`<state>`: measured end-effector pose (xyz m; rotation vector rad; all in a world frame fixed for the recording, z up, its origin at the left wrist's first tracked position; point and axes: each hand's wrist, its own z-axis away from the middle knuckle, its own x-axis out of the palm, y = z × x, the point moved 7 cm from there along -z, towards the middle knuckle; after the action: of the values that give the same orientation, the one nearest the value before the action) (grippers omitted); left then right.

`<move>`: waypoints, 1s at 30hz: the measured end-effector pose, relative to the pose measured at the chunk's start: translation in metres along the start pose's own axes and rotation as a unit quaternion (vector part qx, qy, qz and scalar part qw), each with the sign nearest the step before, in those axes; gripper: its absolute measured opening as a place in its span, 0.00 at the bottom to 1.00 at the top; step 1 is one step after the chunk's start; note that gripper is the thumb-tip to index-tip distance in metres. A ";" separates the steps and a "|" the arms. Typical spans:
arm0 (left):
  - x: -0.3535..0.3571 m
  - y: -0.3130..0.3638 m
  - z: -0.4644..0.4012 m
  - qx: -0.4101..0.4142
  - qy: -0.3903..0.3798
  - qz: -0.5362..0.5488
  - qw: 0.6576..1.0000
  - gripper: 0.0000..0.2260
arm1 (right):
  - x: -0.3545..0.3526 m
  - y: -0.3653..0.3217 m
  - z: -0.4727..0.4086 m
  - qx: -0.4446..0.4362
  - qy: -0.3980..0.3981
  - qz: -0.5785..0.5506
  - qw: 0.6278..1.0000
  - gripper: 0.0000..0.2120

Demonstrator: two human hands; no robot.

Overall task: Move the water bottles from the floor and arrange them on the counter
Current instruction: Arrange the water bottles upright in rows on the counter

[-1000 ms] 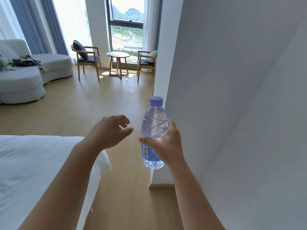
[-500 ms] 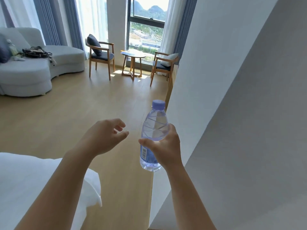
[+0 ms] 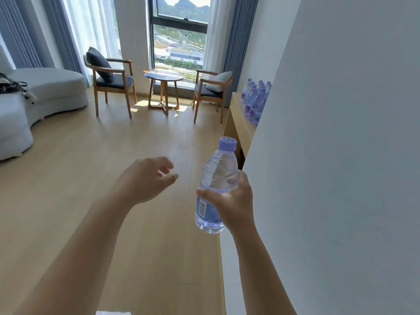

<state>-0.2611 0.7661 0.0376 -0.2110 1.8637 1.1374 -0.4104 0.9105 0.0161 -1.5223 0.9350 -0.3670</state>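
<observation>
My right hand [image 3: 231,198] grips a clear water bottle [image 3: 218,176] with a lilac cap around its middle, upright and held in the air beside the white wall. My left hand [image 3: 145,178] floats to its left with loosely curled fingers and holds nothing. Ahead on the right, a light wooden counter [image 3: 238,117] juts out past the wall's corner. Several water bottles [image 3: 255,98] of the same kind stand on it in a tight group, partly hidden by the wall.
A white wall [image 3: 341,155] fills the right side. Two wooden armchairs [image 3: 111,80] [image 3: 211,92] and a small round table [image 3: 163,87] stand by the window. A grey sofa [image 3: 43,94] is at the left. Wooden floor [image 3: 91,167] lies between.
I have moved forward past the bed, which has dropped out of view. The counter with its bottles has come into sight beyond the wall's corner. Both hands keep their pose.
</observation>
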 end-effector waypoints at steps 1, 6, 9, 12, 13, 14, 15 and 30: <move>0.006 -0.006 -0.017 0.000 -0.012 0.003 1.000 0.10 | 0.007 0.004 -0.014 0.003 0.003 0.002 1.000 0.26; 0.031 -0.041 -0.099 -0.005 -0.050 0.013 0.999 0.09 | 0.041 0.029 -0.092 0.021 0.020 0.013 0.999 0.26; 0.038 -0.059 -0.159 -0.003 -0.053 0.014 0.998 0.09 | 0.062 0.046 -0.148 0.028 0.028 0.005 0.999 0.25; 0.043 -0.071 -0.231 -0.002 -0.051 0.012 0.999 0.09 | 0.081 0.058 -0.217 0.033 0.033 -0.005 0.999 0.24; 0.044 -0.074 -0.257 0.000 -0.048 0.012 0.999 0.09 | 0.087 0.061 -0.242 0.032 0.033 -0.010 0.999 0.24; 0.045 -0.076 -0.284 0.002 -0.048 0.013 0.999 0.09 | 0.092 0.064 -0.268 0.029 0.034 -0.020 0.999 0.24; 0.046 -0.079 -0.304 0.002 -0.049 0.016 0.999 0.09 | 0.095 0.067 -0.289 0.029 0.035 -0.028 0.999 0.24; 0.106 -0.091 -0.631 0.033 -0.080 0.172 0.981 0.03 | 0.144 0.122 -0.599 0.072 0.064 -0.015 0.995 0.25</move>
<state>-0.6564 0.2563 -0.0009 0.2443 1.8331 1.2807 -0.7856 0.4076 -0.0200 -1.3948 0.9648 -0.5466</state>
